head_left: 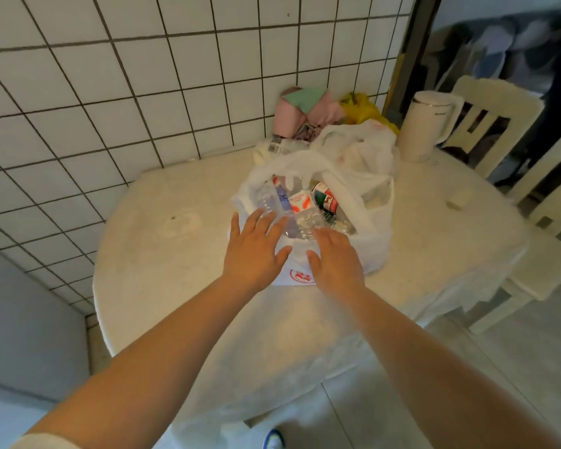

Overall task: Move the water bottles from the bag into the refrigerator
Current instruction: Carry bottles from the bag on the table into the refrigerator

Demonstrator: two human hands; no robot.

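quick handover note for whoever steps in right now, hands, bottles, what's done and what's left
Left hand: open, fingers spread, over the near left edge of the white plastic bag, holding nothing.
Right hand: open, at the near edge of the bag mouth, holding nothing.
Water bottles: several lie in the open bag on the round table; none lifted out yet.
Refrigerator: not in view.
Done: both hands have reached the bag.
Left: grip bottles, carry them to the refrigerator, repeat until the bag holds no water bottles.
Nearby: white kettle and a second plastic bag behind the first.
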